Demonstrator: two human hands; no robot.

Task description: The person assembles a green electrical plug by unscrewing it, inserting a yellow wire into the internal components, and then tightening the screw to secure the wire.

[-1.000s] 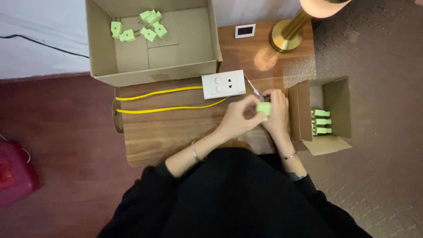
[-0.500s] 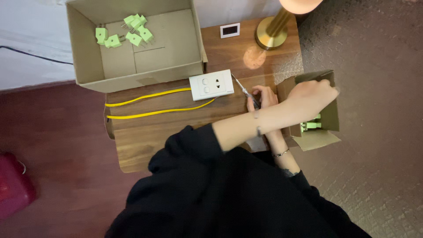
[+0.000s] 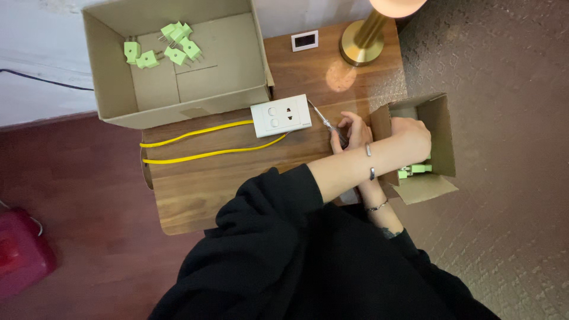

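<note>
Off the table's right edge, left hand [image 3: 410, 137] crosses over the right wrist into the small cardboard box [image 3: 441, 127], directly above green plugs [image 3: 415, 170]; closure indeterminate. Right hand [image 3: 351, 130] pinches a screwdriver [image 3: 325, 120], shaft pointing up-left toward the white socket plate [image 3: 281, 115].

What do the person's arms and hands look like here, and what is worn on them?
Both arms come out of loose black sleeves pushed up, leaving the forearms bare. No gloves on either hand. The left hand has a thin silvery bracelet at the wrist. The right hand has a slim bangle at its wrist, with a dark mark just below it.
</note>
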